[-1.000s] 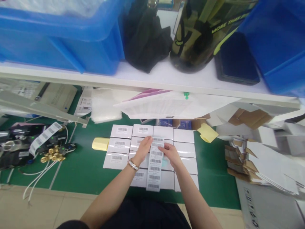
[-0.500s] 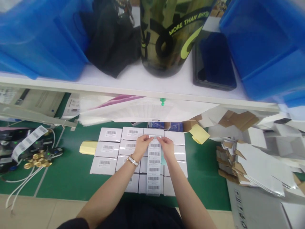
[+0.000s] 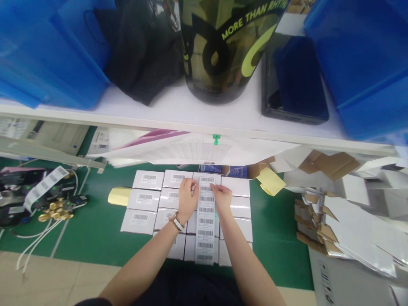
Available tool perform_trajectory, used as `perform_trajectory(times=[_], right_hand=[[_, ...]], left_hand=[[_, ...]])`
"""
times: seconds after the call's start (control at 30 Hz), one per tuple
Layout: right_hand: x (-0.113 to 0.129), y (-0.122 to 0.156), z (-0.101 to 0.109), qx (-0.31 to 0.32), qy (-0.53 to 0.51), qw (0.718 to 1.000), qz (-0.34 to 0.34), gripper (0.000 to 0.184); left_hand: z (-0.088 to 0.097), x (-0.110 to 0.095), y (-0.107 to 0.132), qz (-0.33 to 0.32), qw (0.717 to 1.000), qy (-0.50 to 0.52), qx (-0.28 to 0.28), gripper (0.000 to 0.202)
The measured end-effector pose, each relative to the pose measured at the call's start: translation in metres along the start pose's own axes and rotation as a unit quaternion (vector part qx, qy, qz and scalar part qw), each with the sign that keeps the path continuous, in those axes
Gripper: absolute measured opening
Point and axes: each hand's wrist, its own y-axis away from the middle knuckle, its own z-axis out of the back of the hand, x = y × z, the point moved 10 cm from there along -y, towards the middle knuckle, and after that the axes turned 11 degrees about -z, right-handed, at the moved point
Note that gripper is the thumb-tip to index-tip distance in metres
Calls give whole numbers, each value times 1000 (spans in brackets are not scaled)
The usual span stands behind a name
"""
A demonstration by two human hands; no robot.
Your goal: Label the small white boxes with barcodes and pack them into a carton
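Note:
A long strip of barcode labels (image 3: 205, 222) lies lengthwise over rows of small white boxes (image 3: 140, 217). My right hand (image 3: 222, 198) pinches the strip's right edge near its far end. Just left of that same end is my left hand (image 3: 187, 199), with a watch on the wrist. Its fingers are curled in toward the thumb, slightly apart from the strip. Whether anything small is between those fingertips is too small to make out. The boxes in the left columns carry barcode labels, while the far-right box (image 3: 235, 187) shows a plain white top.
A white shelf (image 3: 134, 117) crosses above the bench, bearing a dark bottle (image 3: 223, 63), a phone (image 3: 295, 80) and blue bins (image 3: 47, 55). Brass-ended cables (image 3: 55, 210) lie left. Flattened white cartons (image 3: 360, 229) are stacked right, with yellow paper (image 3: 270, 180) nearby.
My left hand has moved left, off the strip's far end. My right hand has stayed at the strip, slightly lower along its edge. The strip's far end reaches a little farther up.

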Motion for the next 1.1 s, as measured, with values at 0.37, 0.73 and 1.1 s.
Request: perform_trajectory(times=[0.37, 0.73, 1.1], right_hand=[[23, 5, 4, -51, 101, 992, 50, 37], [34, 10, 4, -49, 141, 986, 68, 32], [24, 4, 3, -24, 114, 993, 38, 36]], left_hand=[[-60, -31, 15, -199, 956, -27, 216, 54], [-71, -32, 13, -204, 951, -26, 230, 58], [-61, -16, 6, -183, 953, -93, 222, 60]])
